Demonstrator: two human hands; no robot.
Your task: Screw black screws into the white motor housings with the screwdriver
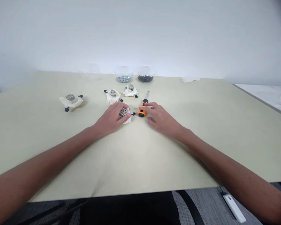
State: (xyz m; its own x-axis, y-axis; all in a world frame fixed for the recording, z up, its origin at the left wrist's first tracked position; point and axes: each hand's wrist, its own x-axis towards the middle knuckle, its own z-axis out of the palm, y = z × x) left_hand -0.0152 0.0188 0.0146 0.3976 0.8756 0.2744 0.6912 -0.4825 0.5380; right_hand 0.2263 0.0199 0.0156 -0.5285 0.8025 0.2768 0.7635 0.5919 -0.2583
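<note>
My left hand (pixel 112 117) is closed around a white plastic housing with a round metal motor (pixel 123 112) and a black rubber foot, low on the table. Part of the housing is hidden by the fingers. Just to the right lies a screwdriver (pixel 142 110) with an orange and black handle, its shaft pointing away from me. My right hand (pixel 159 117) has its fingers apart, with fingertips over or touching the screwdriver's handle; it is not wrapped round it.
Similar motor housings stand at the left (pixel 71 101), behind my left hand (pixel 113 96) and farther back (pixel 130 90). Clear cups of silver screws (pixel 124 78) and black parts (pixel 145 78) stand at the back, near another clear cup (pixel 93 75). A white power strip (pixel 234 207) lies below the table's edge.
</note>
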